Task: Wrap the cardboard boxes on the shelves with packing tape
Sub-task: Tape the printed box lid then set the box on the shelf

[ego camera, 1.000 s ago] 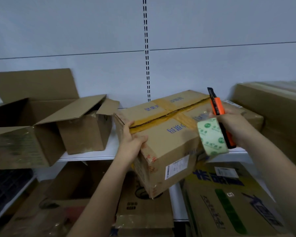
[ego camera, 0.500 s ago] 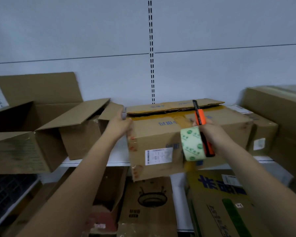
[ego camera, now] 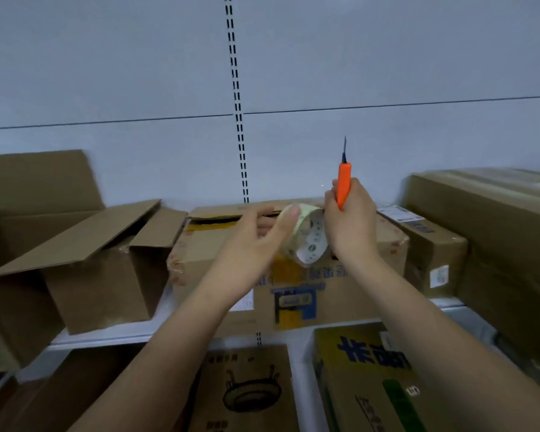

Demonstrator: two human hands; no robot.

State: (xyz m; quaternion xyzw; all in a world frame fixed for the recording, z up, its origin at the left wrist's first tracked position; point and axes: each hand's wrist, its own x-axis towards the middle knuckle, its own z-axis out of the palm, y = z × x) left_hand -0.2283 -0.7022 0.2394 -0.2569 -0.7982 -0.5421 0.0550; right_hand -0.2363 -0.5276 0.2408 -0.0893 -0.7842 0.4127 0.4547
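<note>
1. We see the brown cardboard box with blue print (ego camera: 349, 282) on the white metal shelf (ego camera: 113, 335), at 6 o'clock from both hands.
2. Our right hand (ego camera: 351, 221) grips the roll of clear packing tape (ego camera: 309, 236) and an upright orange utility knife (ego camera: 343, 185).
3. Our left hand (ego camera: 256, 241), at 9 o'clock of the roll, pinches its rim with the thumb.

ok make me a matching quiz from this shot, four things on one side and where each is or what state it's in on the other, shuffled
Things:
1. tape roll
2. orange knife
3. open box
4. middle box

Places or states:
A. on the shelf behind both hands
B. upright in the right hand, blade up
C. between the two hands, left hand pinching its edge
D. left on the shelf, flaps raised

Pairs: 1-C, 2-B, 3-D, 4-A
</note>
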